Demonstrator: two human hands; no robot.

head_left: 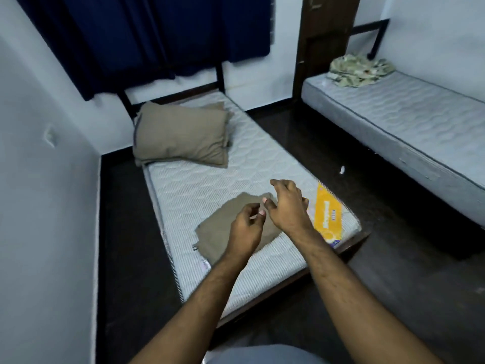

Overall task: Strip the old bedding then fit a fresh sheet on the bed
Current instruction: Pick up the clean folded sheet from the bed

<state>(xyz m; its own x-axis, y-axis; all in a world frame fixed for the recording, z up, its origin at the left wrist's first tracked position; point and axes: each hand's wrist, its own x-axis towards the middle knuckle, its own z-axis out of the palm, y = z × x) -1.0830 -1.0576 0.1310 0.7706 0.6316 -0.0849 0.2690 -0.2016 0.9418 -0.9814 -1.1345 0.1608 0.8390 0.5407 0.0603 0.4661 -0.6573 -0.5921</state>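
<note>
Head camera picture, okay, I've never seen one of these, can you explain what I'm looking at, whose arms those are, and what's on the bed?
There is no machine here. A person wears a wide-angle camera on the head, so you see the room as they do, looking forward and down. The two bare arms coming up from the bottom edge are their own.

Both hands hover over the foot end of a bare quilted mattress with no sheet on it. The left hand has loosely curled fingers and the right hand is spread; neither holds anything.

Beneath the hands lies a folded tan sheet. Beside it, near the mattress corner, is a flat yellow packet. Tan pillows are piled at the head end, under a dark blue curtain.

To the right stands a second bed with a crumpled patterned cloth on it.
</note>
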